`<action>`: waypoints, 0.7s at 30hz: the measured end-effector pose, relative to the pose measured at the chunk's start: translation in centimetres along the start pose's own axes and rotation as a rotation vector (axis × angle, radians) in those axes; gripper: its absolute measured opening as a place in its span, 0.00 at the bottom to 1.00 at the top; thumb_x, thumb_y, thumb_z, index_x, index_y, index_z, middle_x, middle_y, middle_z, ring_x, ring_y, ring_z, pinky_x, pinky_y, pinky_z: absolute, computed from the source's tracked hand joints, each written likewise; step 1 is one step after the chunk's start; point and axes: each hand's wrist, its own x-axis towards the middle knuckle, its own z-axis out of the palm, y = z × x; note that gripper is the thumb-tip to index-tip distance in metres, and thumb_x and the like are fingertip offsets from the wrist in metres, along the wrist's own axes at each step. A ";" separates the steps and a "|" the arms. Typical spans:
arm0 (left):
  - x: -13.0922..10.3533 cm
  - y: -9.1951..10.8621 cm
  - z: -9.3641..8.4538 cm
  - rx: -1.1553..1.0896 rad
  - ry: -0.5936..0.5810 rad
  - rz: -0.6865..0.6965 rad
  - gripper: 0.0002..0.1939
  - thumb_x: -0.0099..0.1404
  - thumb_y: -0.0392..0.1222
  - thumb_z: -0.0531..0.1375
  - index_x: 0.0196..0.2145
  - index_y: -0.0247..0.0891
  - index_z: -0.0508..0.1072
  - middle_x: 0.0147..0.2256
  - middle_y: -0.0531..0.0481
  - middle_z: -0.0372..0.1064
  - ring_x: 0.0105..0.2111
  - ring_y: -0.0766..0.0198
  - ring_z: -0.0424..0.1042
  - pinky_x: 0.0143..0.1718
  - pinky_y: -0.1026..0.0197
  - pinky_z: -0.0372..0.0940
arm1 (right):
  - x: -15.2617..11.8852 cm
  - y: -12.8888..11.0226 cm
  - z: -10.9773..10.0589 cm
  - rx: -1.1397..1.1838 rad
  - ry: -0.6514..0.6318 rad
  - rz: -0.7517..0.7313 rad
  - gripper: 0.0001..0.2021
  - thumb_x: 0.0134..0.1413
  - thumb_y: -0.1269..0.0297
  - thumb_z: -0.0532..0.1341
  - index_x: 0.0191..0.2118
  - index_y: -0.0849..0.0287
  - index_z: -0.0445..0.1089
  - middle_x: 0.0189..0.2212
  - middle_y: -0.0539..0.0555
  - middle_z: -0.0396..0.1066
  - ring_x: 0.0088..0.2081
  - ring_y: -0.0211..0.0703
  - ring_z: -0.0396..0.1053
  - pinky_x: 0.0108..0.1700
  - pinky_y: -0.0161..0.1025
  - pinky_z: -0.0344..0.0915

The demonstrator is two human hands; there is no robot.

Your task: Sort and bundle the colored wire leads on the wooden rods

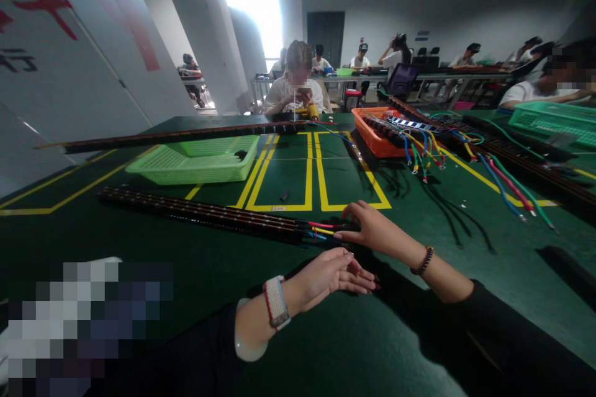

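A long dark bundle of strips (pixel 209 213) lies across the green table, with red, yellow and blue wires (pixel 321 231) coming out of its right end. My right hand (pixel 372 227) is over that wire end, its thumb and fingers apart around the wire tips; no object shows clearly between them. Just below the wire end is my left hand (pixel 330 276), palm turned partly up and fingers stretched out, with nothing visible in it. A woven watch band is on my left wrist and a beaded bracelet on my right.
A light green basket (pixel 195 161) stands at the left, and an orange basket (pixel 372 136) with wired strips at the right. More strips and a teal basket (pixel 554 124) lie farther right. A person (pixel 279 94) sits across the table (pixel 298 335).
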 end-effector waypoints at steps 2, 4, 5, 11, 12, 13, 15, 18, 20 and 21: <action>0.1 -0.1 -0.1 0.001 0.001 0.008 0.19 0.58 0.54 0.54 0.36 0.32 0.63 0.43 0.36 0.71 0.40 0.62 0.75 0.45 0.62 0.67 | 0.2 0.0 1.0 0.109 -0.016 -0.075 0.32 0.43 0.39 0.59 0.49 0.58 0.66 0.43 0.56 0.63 0.42 0.29 0.62 0.45 0.28 0.60; 0.1 -0.1 0.0 0.002 0.007 0.011 0.19 0.58 0.53 0.54 0.35 0.32 0.63 0.43 0.36 0.71 0.40 0.62 0.75 0.45 0.62 0.66 | 0.4 -0.1 2.0 0.189 -0.060 -0.089 0.31 0.44 0.40 0.58 0.50 0.58 0.67 0.43 0.55 0.64 0.42 0.29 0.62 0.47 0.29 0.60; 0.1 -0.1 0.0 0.001 0.009 0.011 0.19 0.57 0.53 0.54 0.34 0.32 0.64 0.43 0.36 0.71 0.39 0.62 0.75 0.46 0.61 0.66 | 0.5 -0.2 2.5 0.214 -0.076 -0.084 0.31 0.45 0.41 0.58 0.49 0.59 0.67 0.42 0.55 0.65 0.42 0.29 0.62 0.47 0.29 0.60; -0.2 0.3 0.3 0.011 0.010 0.005 0.18 0.58 0.52 0.53 0.33 0.31 0.64 0.43 0.36 0.71 0.39 0.63 0.75 0.46 0.61 0.66 | 0.6 -0.8 3.1 0.301 -0.141 -0.006 0.26 0.45 0.43 0.59 0.43 0.61 0.70 0.38 0.53 0.68 0.36 0.26 0.61 0.39 0.25 0.56; -0.2 0.3 0.3 0.011 0.010 0.005 0.18 0.58 0.52 0.53 0.33 0.31 0.64 0.43 0.36 0.71 0.39 0.63 0.75 0.46 0.61 0.66 | 0.6 -0.9 3.0 0.320 -0.151 0.009 0.26 0.45 0.43 0.59 0.42 0.62 0.70 0.37 0.52 0.68 0.35 0.25 0.61 0.37 0.24 0.55; -0.2 0.3 0.3 0.012 0.008 0.004 0.18 0.58 0.52 0.53 0.33 0.31 0.64 0.43 0.36 0.71 0.39 0.63 0.75 0.46 0.62 0.66 | 0.5 -1.0 2.9 0.338 -0.159 0.018 0.26 0.45 0.43 0.59 0.41 0.62 0.70 0.35 0.52 0.68 0.33 0.24 0.61 0.35 0.23 0.54; -0.2 0.3 0.3 0.017 0.000 -0.001 0.18 0.58 0.53 0.53 0.33 0.31 0.64 0.43 0.36 0.71 0.39 0.63 0.75 0.47 0.61 0.66 | 0.4 -1.1 2.8 0.367 -0.168 0.029 0.27 0.45 0.42 0.59 0.40 0.63 0.70 0.33 0.51 0.68 0.31 0.23 0.60 0.33 0.23 0.53; -0.3 0.4 0.4 0.018 -0.004 -0.016 0.18 0.58 0.52 0.54 0.33 0.31 0.65 0.43 0.38 0.71 0.40 0.62 0.74 0.55 0.53 0.63 | 0.3 -1.2 2.9 0.374 -0.166 0.036 0.27 0.45 0.42 0.58 0.39 0.63 0.70 0.32 0.51 0.68 0.31 0.23 0.61 0.32 0.23 0.52; -0.3 0.5 0.5 -0.009 0.021 -0.010 0.16 0.58 0.51 0.54 0.34 0.32 0.65 0.40 0.42 0.71 0.41 0.62 0.74 0.62 0.45 0.57 | 0.3 -1.1 3.1 0.341 -0.129 0.030 0.25 0.46 0.43 0.58 0.39 0.62 0.70 0.33 0.51 0.68 0.32 0.24 0.61 0.33 0.23 0.53; -0.3 0.6 0.6 -0.031 0.035 -0.003 0.16 0.58 0.50 0.54 0.36 0.33 0.65 0.39 0.43 0.71 0.41 0.62 0.74 0.64 0.42 0.54 | 0.3 -1.1 3.1 0.318 -0.101 0.022 0.24 0.47 0.44 0.58 0.39 0.62 0.70 0.34 0.51 0.68 0.33 0.24 0.61 0.35 0.23 0.53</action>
